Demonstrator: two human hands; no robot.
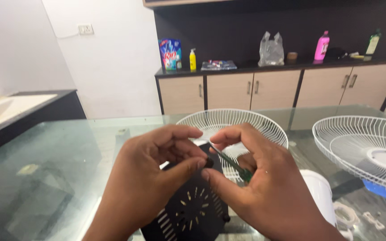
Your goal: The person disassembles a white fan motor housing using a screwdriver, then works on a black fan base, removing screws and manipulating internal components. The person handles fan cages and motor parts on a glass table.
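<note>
Above the glass table (45, 178), the left hand (148, 178) pinched a small dark screw (209, 163) while the right hand (264, 187) gripped a green screwdriver (231, 164) over the black vented panel (193, 209), fan grilles (233, 127) lying unattached.

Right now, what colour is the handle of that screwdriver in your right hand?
Green: the screwdriver handle shows dark translucent green between the right hand fingers, in the head view.
</note>
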